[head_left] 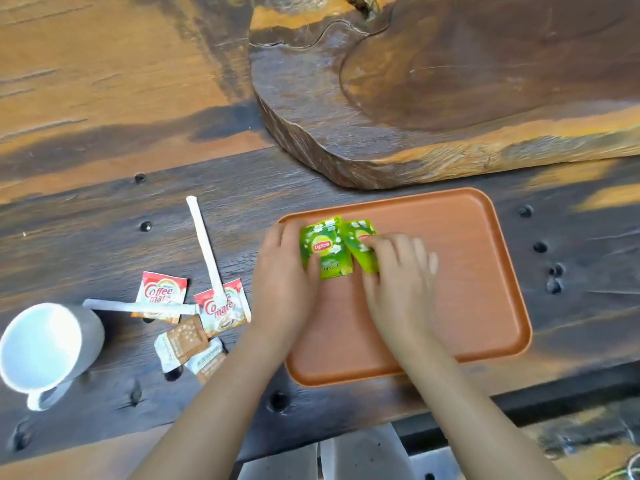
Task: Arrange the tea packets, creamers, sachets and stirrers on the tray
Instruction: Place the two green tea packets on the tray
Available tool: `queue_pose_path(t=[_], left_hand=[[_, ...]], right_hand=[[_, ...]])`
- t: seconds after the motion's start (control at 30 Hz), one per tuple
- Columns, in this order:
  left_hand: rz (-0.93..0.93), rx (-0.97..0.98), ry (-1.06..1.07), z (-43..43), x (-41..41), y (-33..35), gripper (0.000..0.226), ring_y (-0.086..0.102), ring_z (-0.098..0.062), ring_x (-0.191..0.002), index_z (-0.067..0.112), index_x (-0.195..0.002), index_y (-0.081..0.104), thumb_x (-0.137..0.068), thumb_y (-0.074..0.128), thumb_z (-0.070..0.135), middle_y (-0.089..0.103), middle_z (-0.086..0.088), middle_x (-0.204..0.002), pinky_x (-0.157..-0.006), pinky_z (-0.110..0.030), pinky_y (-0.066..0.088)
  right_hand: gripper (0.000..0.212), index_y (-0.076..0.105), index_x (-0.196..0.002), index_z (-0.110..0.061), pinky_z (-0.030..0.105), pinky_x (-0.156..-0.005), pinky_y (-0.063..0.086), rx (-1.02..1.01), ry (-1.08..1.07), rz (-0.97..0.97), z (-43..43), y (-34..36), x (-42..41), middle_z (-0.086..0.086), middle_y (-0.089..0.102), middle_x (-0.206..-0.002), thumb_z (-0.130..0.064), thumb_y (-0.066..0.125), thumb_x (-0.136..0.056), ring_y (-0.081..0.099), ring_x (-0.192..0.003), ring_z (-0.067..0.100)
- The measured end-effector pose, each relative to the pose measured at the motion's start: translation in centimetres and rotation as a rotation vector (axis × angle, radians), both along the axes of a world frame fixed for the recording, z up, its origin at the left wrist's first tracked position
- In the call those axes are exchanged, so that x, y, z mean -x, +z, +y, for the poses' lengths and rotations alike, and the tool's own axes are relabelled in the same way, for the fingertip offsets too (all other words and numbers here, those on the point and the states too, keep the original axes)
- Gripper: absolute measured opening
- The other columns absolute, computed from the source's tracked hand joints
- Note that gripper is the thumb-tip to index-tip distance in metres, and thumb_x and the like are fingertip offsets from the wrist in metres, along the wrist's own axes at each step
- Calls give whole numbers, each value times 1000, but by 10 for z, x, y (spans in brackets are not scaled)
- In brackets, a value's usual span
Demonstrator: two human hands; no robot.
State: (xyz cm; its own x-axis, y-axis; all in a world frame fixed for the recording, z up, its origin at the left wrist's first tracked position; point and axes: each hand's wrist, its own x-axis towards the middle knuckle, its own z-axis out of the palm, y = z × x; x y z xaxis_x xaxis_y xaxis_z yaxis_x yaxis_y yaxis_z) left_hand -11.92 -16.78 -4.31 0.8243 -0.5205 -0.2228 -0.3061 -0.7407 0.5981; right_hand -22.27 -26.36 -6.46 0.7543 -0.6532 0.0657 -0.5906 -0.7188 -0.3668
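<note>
An orange-brown tray [464, 271] lies on the dark wooden table. Two green Lipton tea packets sit at its far left corner. My left hand [282, 282] grips the left tea packet [325, 247] by its left edge and lower corner. My right hand [398, 275] holds the right tea packet [362, 242], fingers over its right side. Left of the tray lie two Coffee-mate creamers [161, 294] [223, 306], two brown-and-white sachets [181, 342] [206, 360] and two white wrapped stirrers [204, 244] [138, 307].
A white mug [45, 348] stands at the table's left front, handle toward me. A thick carved wooden slab [433, 91] rises just behind the tray. The table's front edge runs below the tray.
</note>
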Motion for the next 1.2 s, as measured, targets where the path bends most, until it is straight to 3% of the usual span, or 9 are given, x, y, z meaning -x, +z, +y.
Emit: queue_pose_path(t=[0.1,0.2,0.4,0.67,0.97,1.2], left_hand=[[-79,-27,-6,11,14,-2,57,45,-29,-123,7,-130,46,-76,65,8,49,-15,-134,-104,-30,31],[-147,-25,-39,15,27,-9,48,44,-28,-121,6,-126,53,-79,62,12,53,-17,-133,-103,-26,26],[-168,-41,-161,10,34,-31,42,36,-23,-120,4,-119,59,-81,51,20,57,-17,-129,-106,-29,26],[-131,-61,-135,5,19,-34,41,47,-37,-123,3,-117,61,-77,59,10,56,-19,-129,-106,-26,22],[-131,-56,-139,5,17,-34,41,43,-33,-124,5,-117,61,-77,66,13,55,-16,-129,-107,-24,21],[-128,-40,-157,9,16,-34,41,44,-32,-125,5,-116,61,-76,66,7,54,-15,-129,-107,-23,22]], right_hand=[[45,59,-111,-20,36,-80,28,-9,90,139,6,-9,5,4,62,-104,-47,57,-75,40,-95,21],[53,56,-118,-22,37,-82,31,-78,131,116,7,-12,13,3,59,-112,-56,50,-78,42,-100,21],[40,55,-123,-23,36,-89,31,-89,240,66,-1,-18,16,5,57,-125,-35,46,-86,41,-109,21],[41,57,-121,-20,35,-92,28,-87,207,52,-8,-20,1,6,55,-126,-40,44,-88,38,-111,21],[38,56,-118,-19,38,-88,36,-117,153,32,-13,-23,-7,7,53,-125,-35,50,-84,41,-108,23],[38,57,-118,-20,34,-87,30,-112,162,37,-16,-25,-6,7,53,-125,-35,52,-83,41,-107,22]])
